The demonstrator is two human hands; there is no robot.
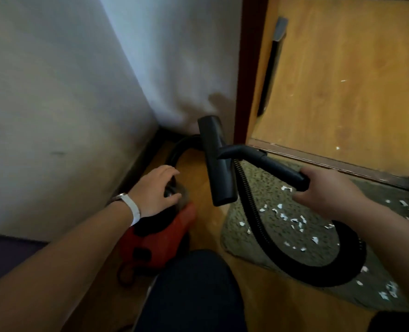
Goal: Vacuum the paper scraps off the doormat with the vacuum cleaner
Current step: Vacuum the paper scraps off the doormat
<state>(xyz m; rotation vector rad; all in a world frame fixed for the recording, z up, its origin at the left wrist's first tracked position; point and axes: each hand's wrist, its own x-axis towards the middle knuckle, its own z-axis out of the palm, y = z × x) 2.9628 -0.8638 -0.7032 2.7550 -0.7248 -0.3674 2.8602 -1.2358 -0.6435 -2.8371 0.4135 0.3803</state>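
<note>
My knee (194, 291) at six; left grip (154, 190) clasps the hose joint (168, 192), right grip (328, 195) the wand (278, 167); paper scraps (294, 220) at four look unvacuumed.

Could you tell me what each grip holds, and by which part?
Right grip holds the black wand at its rear end; left grip rests atop the red vacuum, hold unclear.

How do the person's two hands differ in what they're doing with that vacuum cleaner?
The left hand is low, curled over the hose joint on the red vacuum body. The right hand grips the black tube and holds the nozzle raised. The left wrist wears a white band, while the right wrist is bare. Both hands hold parts of the same vacuum cleaner.
</note>
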